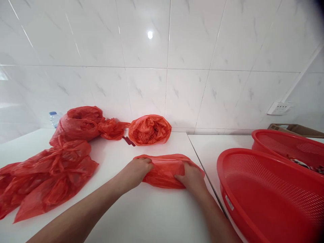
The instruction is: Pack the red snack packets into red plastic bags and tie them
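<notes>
Fingers of the person's left hand (136,172) are curled closed on the left end of a red bag (164,173); the right hand (194,179) rests on its right part, thumb parted from the fingers, its grip impossible to tell. The bag lies between the hands, on the white table (126,216).

Losing some fingertips of left hand (138,171) and right hand (194,177) in or behind red bag (164,172); running both forearms (101,199) out at bottom edge, blurring toward the right one. Cropping near basket (263,199) at right and bottom edges, carrying a label (229,202) too small to read. Cropping far basket (273,141) at right edge, leaving contents (301,162) unidentifiable. Cutting off brown box (301,129) and left-hand pile of bags (55,168) at side edges. Partly hiding bottle (54,118) behind bulging bag (76,130).
</notes>
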A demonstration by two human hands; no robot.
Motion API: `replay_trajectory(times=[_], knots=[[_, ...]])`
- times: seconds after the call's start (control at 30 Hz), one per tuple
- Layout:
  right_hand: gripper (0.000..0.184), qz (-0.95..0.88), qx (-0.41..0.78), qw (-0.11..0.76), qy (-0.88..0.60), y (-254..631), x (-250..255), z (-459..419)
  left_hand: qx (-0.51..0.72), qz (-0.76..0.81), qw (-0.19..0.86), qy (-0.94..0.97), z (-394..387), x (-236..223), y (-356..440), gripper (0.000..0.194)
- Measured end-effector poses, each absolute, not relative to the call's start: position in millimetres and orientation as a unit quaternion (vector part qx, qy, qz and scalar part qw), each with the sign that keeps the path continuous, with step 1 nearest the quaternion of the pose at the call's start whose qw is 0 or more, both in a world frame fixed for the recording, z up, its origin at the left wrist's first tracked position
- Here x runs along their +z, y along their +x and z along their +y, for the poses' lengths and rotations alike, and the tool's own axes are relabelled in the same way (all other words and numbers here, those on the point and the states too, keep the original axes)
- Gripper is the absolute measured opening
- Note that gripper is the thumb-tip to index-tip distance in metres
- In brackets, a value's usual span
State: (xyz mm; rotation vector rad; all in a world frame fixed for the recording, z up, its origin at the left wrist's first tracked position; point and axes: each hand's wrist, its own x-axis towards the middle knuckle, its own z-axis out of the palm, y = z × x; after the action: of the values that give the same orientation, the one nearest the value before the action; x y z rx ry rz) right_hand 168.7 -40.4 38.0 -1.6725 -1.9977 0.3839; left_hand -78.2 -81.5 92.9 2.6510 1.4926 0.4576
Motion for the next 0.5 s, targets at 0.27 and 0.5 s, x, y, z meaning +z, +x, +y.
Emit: replay_trajectory(times=[0.27, 0.5], knots=[[0.041, -0.651, 0.180, 0.312, -0.668, 159.2, 43.2, -46.6, 0.217, 0.466, 0.014, 0.858, -71.0, 95.6, -81.3, 0.017], [0.026, -0.587, 0.317, 0.440, -0.601, 165.5, 30.4, -39.8, 0.235, 0.461, 0.008, 0.856, -73.2, 92.7, -80.1, 0.022]])
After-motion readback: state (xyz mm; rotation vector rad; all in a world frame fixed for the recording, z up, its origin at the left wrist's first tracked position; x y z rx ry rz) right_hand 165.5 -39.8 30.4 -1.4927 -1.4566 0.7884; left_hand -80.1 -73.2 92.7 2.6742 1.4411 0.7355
